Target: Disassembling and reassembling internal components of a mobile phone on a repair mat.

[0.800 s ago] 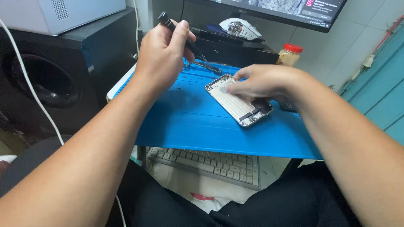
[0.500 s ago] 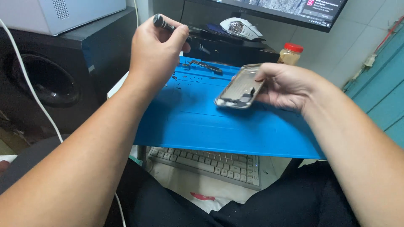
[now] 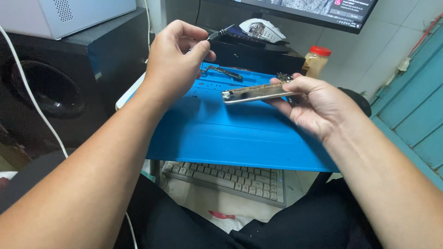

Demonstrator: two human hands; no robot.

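My right hand (image 3: 318,103) holds an opened phone body (image 3: 256,93) by its right end, lifted edge-on above the blue work mat (image 3: 230,133). My left hand (image 3: 173,57) is raised over the mat's far left corner and pinches a small black screwdriver (image 3: 219,33) whose tip points right. Phone and screwdriver are apart. A loose metal phone part (image 3: 226,71) lies on the mat beyond the phone.
A white keyboard (image 3: 230,180) sits under the mat's near edge. A black speaker (image 3: 50,87) with a white box on top stands at left. At the back are a white mouse (image 3: 260,30), a monitor and a red-lidded jar (image 3: 317,60). A teal panel is at right.
My right hand has lifted the phone off the mat and turned it edge-on. My left hand has risen and rolled the screwdriver so its tip points right.
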